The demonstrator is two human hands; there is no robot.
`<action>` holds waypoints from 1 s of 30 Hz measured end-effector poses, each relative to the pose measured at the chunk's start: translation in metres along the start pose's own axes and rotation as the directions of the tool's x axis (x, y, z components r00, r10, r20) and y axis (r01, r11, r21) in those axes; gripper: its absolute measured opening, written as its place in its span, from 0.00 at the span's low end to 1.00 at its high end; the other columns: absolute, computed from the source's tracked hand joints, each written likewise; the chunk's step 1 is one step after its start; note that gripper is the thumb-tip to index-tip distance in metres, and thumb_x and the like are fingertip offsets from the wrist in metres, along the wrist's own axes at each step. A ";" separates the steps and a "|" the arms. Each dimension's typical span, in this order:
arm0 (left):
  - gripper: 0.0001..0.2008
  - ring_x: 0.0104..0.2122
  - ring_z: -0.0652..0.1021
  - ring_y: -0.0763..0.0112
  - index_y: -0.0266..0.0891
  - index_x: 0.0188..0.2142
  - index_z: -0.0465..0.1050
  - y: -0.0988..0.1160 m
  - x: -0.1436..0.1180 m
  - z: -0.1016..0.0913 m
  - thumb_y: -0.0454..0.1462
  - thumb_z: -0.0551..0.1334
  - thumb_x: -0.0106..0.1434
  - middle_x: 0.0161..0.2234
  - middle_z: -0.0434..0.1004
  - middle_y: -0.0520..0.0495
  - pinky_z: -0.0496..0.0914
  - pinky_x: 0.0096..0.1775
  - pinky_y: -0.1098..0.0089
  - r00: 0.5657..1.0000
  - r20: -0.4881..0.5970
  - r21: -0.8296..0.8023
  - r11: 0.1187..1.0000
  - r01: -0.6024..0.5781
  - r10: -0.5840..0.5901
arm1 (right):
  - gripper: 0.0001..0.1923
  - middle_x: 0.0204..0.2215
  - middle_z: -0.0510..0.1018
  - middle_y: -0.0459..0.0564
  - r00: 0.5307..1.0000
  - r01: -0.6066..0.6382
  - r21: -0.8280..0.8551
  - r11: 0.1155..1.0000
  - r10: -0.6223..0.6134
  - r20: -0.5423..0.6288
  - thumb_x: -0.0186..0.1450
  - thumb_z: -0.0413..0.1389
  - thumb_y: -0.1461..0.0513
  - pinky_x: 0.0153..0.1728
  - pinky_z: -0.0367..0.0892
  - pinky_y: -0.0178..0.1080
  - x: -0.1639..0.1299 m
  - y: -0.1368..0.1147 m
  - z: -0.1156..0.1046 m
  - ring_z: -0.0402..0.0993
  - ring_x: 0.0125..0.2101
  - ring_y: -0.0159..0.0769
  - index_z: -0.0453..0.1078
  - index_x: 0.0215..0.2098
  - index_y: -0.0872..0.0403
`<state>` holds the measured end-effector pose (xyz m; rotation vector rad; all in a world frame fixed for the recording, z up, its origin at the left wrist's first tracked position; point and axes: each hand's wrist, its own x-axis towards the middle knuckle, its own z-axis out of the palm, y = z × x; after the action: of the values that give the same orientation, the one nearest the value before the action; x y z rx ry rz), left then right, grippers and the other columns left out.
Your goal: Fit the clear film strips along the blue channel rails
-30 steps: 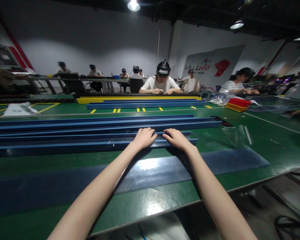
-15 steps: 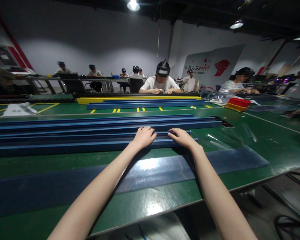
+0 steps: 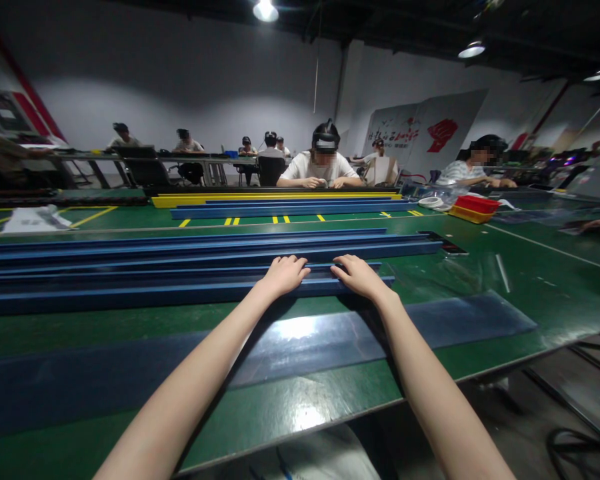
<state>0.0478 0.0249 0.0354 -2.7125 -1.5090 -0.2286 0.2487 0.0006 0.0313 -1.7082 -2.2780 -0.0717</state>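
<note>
A long blue channel strip (image 3: 130, 296) with raised edges lies nearest me among several such strips on the green table. My left hand (image 3: 283, 276) is over it, fingers bent across its far edge and thumb pointing inward. Beside it, a short gap to the right, my right hand (image 3: 359, 275) curls over the same strip near its right end. The fingertips are partly hidden by the edge. Between me and the strip lies a flat, shiny, dark-blue translucent sheet (image 3: 460, 319), with both forearms crossing above it.
Behind my hands are more blue channels (image 3: 355, 252) and a phone (image 3: 450, 245). Clear plastic film (image 3: 473, 270) lies at right. Farther back are yellow strips (image 3: 280, 197), a red bin (image 3: 475, 205) and a white tape roll (image 3: 431, 203). A co-worker (image 3: 320, 167) sits opposite.
Both hands have shifted very slightly left, staying on the same channel strip. The view has moved a little; the strips look unmoved.
</note>
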 end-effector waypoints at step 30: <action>0.21 0.48 0.68 0.61 0.37 0.53 0.61 0.023 -0.006 -0.005 0.44 0.46 0.65 0.51 0.65 0.41 0.61 0.49 0.64 0.985 -0.027 0.004 0.985 -0.170 0.171 | 0.20 0.45 0.72 0.53 0.990 -0.134 -0.176 0.975 0.138 0.010 0.66 0.37 0.58 0.45 0.55 0.40 0.000 -0.016 0.004 0.66 0.45 0.40 0.65 0.48 0.54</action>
<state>0.0641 0.0073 0.0407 -2.8043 -1.2599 -0.2573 0.2329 -0.0033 0.0295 -1.9576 -2.2201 -0.2315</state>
